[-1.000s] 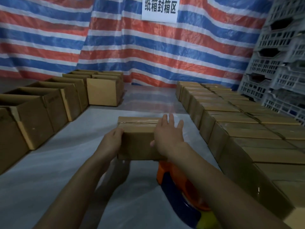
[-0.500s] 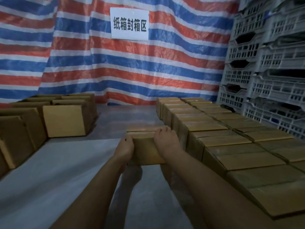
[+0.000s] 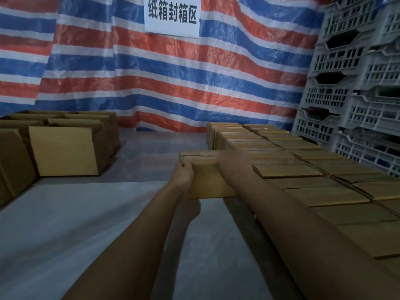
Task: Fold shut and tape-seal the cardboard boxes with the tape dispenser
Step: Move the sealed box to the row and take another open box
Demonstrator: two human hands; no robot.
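Before the striped tarp [image 3: 194,87], your outstretched left hand [image 3: 184,172] curls round the cardboard box [image 3: 208,184] at its left corner. Your right hand [image 3: 227,159] blurs at its right end, grip unreadable. Sealed boxes [image 3: 290,171] crowd rightward.

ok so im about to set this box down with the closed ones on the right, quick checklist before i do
1. Flaps of the held box lie flat and shut: ok.
2. Its top seam sealed: cannot tell, too dim and blurred.
3. Left hand grips the near left corner: ok.
4. Right hand has a hold at the right end: cannot tell, its fingers do not show.
5. Free spot among the closed boxes on the right: cannot tell, the near edge of the rows is blocked from view.
6. Tape dispenser within reach: cannot tell, not in view.
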